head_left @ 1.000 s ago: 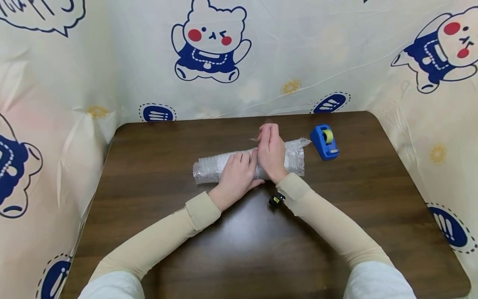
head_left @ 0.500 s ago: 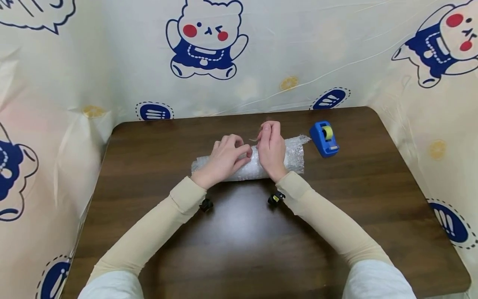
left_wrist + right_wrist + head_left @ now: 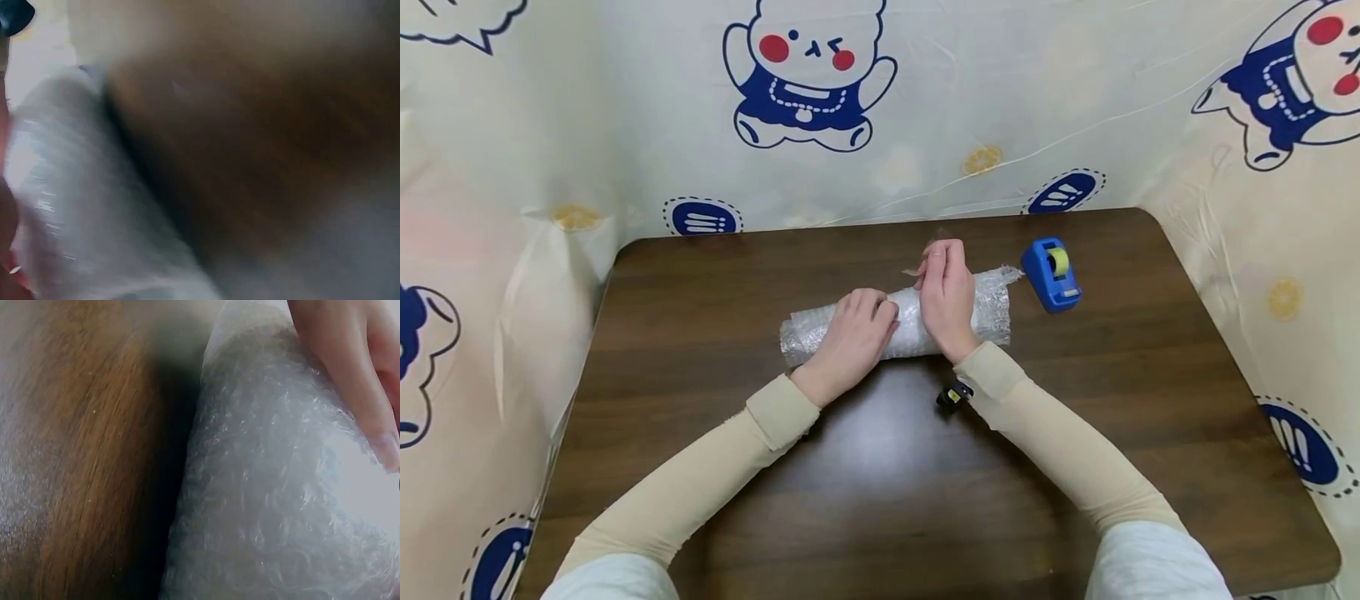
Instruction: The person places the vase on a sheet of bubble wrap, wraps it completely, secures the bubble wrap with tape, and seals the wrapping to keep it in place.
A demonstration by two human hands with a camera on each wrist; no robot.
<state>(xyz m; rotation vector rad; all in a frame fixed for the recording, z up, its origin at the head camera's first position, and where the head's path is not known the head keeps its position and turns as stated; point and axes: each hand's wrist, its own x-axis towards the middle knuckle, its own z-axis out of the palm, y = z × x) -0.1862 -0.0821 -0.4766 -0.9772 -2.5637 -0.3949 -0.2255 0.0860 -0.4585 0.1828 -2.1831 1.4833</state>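
Note:
A roll of bubble wrap [image 3: 906, 327] lies across the table, its layers wound into a thick cylinder. My left hand [image 3: 850, 337] is over its left half, with bent fingers holding the wrap. My right hand [image 3: 949, 296] is over the right half, fingers curled and pinching a small clear strip of tape [image 3: 910, 272] whose end sticks out to the left. The fingertips of the right hand are mostly hidden. Close up, the bubble wrap [image 3: 269, 469] fills the right wrist view, and a blurred part of it [image 3: 87, 187] shows in the left wrist view.
A blue tape dispenser [image 3: 1051, 275] with a yellowish tape roll stands just right of the bubble wrap. The dark wooden table [image 3: 880, 500] has rounded back corners. A printed cloth [image 3: 970, 100] hangs around its back and sides. A small black device [image 3: 953, 397] sits under the right wrist.
My left hand lifted off the wrap and shifted left, then came down on it again with bent fingers. The right hand stays nearly in place, still pinching the tape.

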